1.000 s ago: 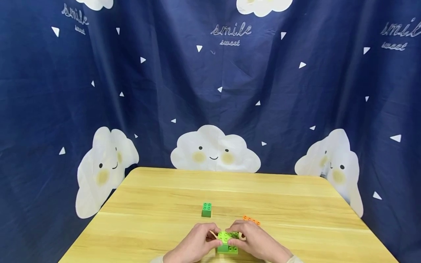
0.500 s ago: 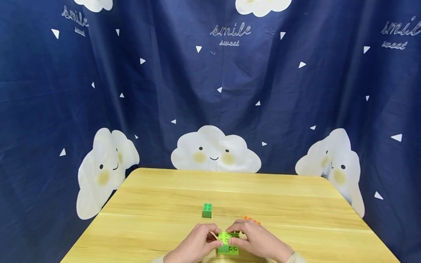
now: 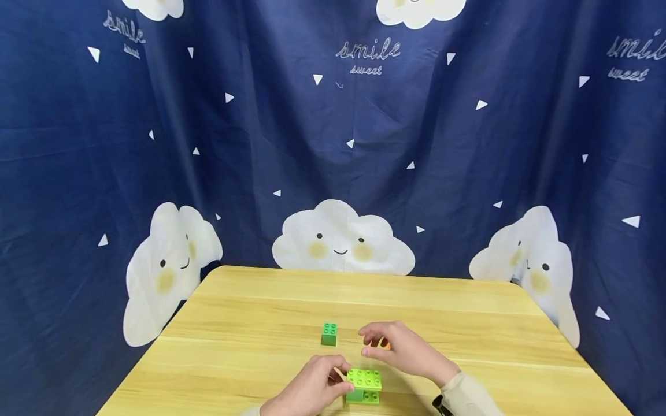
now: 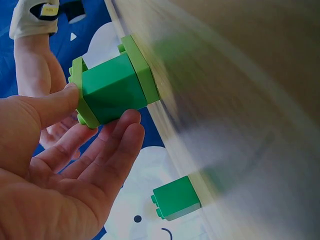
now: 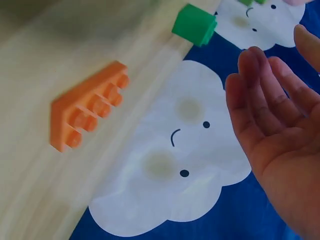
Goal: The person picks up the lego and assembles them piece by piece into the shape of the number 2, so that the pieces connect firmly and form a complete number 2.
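From my remote station I inspect a stacked assembly of lime-green and green plastic bricks, standing on the near part of the table, slightly right of centre. A flat lime-green studded upper plate [image 3: 362,378] forms its top. Beneath the left end sits a rectangular dark-green middle block [image 4: 114,90]; the right end overhangs a gap, with studs of the flat lime-green lower plate [image 3: 371,397] visible below.

The left hand [image 3: 314,384] pinches the upper plate at its left end between thumb and forefinger. Its other fingers extend beside the middle block; I cannot tell whether they touch it.

The right hand [image 3: 403,349] is raised on the far right side of the assembly, fingers loosely bent and holding nothing. Near it, but apart, I record a flat orange plastic studded plate [image 5: 90,105] on the table.

Farther off and left of the assembly stands a separate green plastic four-stud block [image 3: 329,334]. All rest on a pale wood-grain table [image 3: 250,329]. Beyond hangs a navy fabric backdrop [image 3: 291,127] printed with white smiling clouds [image 3: 343,237].
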Demonstrator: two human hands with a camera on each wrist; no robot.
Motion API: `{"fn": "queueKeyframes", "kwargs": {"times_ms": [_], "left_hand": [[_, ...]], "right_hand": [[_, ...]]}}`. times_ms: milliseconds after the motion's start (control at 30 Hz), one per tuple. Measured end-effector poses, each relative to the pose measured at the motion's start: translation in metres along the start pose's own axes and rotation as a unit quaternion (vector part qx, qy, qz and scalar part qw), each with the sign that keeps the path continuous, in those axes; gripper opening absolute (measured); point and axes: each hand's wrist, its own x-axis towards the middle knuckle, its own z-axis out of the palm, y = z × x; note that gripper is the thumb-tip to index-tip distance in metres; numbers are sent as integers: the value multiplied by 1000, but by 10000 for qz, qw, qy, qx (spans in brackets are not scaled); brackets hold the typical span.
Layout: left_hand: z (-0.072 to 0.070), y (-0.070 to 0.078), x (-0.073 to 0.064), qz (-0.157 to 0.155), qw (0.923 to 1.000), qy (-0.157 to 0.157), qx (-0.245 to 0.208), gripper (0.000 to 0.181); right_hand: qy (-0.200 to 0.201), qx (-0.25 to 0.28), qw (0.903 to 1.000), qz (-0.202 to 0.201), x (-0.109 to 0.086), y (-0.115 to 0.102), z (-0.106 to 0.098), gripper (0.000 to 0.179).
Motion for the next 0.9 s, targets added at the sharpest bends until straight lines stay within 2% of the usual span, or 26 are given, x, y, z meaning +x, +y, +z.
{"fn": "queueKeyframes", "kwargs": {"times_ms": [200,400,633,900], "left_hand": [[1,-2,1,-64,10000,14,43,14],[1,-2,1,-46,10000,18,68,15],[0,-3,1,67,9999,23,111,16],[0,-2,-1,120,9998,34,137,18]], "right_hand": [[260,-126,9996,-29,15,3,-10,38],[352,65,9993,44,31,10,-12,36],[236,463,9983,249,45,22,-4,35],[65,794,9967,179,62,35,14,45]]}}
